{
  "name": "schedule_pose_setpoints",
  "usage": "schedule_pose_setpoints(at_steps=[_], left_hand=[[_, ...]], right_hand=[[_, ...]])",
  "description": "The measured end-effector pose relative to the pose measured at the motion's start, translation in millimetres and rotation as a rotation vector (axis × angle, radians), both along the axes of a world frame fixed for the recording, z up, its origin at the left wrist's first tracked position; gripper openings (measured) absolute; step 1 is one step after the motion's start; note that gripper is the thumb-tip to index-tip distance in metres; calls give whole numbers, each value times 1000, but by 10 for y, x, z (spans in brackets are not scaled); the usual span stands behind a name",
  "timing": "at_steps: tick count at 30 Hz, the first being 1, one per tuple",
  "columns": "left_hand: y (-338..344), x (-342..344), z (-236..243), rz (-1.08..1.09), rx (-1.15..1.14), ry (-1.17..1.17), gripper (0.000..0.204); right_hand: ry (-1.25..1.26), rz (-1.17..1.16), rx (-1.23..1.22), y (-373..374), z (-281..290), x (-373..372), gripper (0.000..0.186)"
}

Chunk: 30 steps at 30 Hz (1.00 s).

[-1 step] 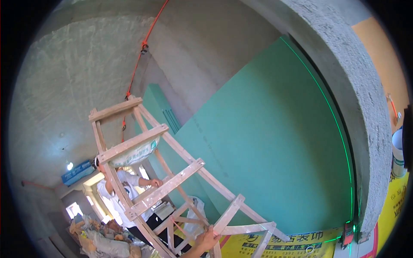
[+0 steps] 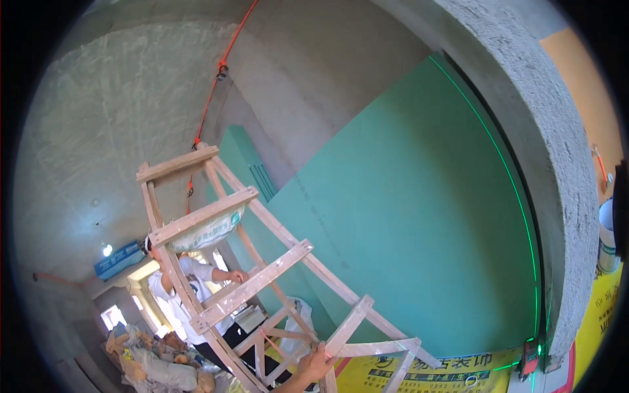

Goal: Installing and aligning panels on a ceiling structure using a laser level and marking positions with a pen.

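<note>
Nearest, at the bottom of the view, the wearer's left hand has its fingers curled around a bar low on a wooden ladder. The right hand is out of view, so its state cannot be told.

The ladder fills the middle and left, made of pale, stained timber and narrowing toward its top. One of its feet shows near the wall-side edge of a yellow printed sheet on the floor. A white sack is slung beneath the second bar from the top.

At the sheet's right end sits a small red and black laser level; a bright green line runs up beside a rough concrete pillar. A white tub stands at the far right.

Behind the ladder, a large green board leans on the wall, with a white plastic bag near its lower left corner. A co-worker in a white top stands beyond the ladder, one hand at a bar; whether it grips is unclear.

Farther off are heaped sacks, a blue box and a lit bulb. A red pipe runs overhead.
</note>
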<state>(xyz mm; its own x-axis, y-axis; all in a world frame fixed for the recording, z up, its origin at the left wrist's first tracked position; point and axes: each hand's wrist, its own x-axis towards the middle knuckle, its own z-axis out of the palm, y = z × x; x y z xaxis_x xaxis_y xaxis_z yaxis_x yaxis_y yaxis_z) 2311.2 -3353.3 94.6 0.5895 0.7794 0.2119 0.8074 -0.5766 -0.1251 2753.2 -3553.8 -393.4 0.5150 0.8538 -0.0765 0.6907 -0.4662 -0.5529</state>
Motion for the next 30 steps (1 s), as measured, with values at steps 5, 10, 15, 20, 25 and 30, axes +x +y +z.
schedule_pose_setpoints(at_steps=[5, 10, 15, 20, 25, 30], left_hand=[[0, -14, 32, 2, -27, 15, 76], [111, 62, 80, 58, -116, 63, 79], [725, 189, 138, 131, -99, 74, 84], [1395, 355, -183, -2, -470, -134, 94], [1006, 451, 37, -103, -560, -212, 79], [1163, 297, -80, -79, -686, -345, 77]], right_hand=[[-148, 132, -119, 91, -77, -18, 18], [-253, 204, -225, 52, -300, -147, 19], [-337, 246, -358, -264, -631, -336, 20], [-398, 296, -514, -743, -1071, -749, 21], [-416, 360, -666, -1193, -1795, -1412, 22], [-318, 146, -832, -922, -2449, -1274, 30]])
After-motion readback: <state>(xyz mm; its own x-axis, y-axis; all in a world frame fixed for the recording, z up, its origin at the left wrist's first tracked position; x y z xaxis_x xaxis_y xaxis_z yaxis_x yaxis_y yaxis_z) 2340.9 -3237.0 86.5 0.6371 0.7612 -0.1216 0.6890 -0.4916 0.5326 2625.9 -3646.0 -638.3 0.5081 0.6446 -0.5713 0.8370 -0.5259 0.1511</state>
